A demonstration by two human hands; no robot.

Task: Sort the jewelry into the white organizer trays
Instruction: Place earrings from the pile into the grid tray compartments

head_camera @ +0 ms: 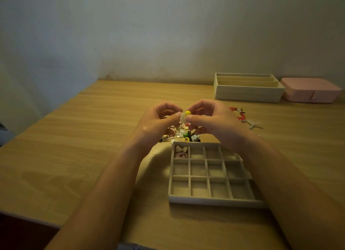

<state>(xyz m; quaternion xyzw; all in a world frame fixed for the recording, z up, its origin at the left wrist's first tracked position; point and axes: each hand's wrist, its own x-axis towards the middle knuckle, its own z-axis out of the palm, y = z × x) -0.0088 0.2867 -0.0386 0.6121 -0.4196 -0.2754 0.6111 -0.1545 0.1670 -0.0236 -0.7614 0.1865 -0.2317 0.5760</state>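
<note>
My left hand [158, 119] and my right hand [209, 119] are raised together above the table, both pinching a small white piece with a yellow bead [187, 113] between their fingertips. Below them lies a pile of mixed jewelry [182, 134]. In front of it stands the white grid organizer tray [211, 200]; its far-left compartment holds two pale hearts [181, 149] and a pink piece [180, 155]. My right forearm covers the tray's right edge.
A second white tray [246, 94] with long slots stands at the back right, beside a pink case [309, 90]. A red bracelet [238, 113] and a white charm [252, 124] lie right of my hands. The wooden table [93, 137] meets the wall behind.
</note>
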